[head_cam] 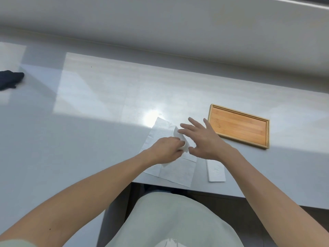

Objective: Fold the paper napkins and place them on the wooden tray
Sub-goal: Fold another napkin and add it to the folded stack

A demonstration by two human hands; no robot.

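A white paper napkin [175, 171] lies unfolded on the grey table near its front edge. My left hand [166, 150] pinches a lifted flap of it near the middle. My right hand [201, 138] hovers just right of that flap with fingers spread, holding nothing. A folded narrow napkin [215, 171] lies to the right, partly under my right wrist. The wooden tray [238, 125] sits further right and back, with nothing on it.
A dark cloth-like object [9, 80] lies at the far left of the table [89, 113]. The table's front edge runs just below the napkins, with my lap beneath it. A pale wall rises behind the table.
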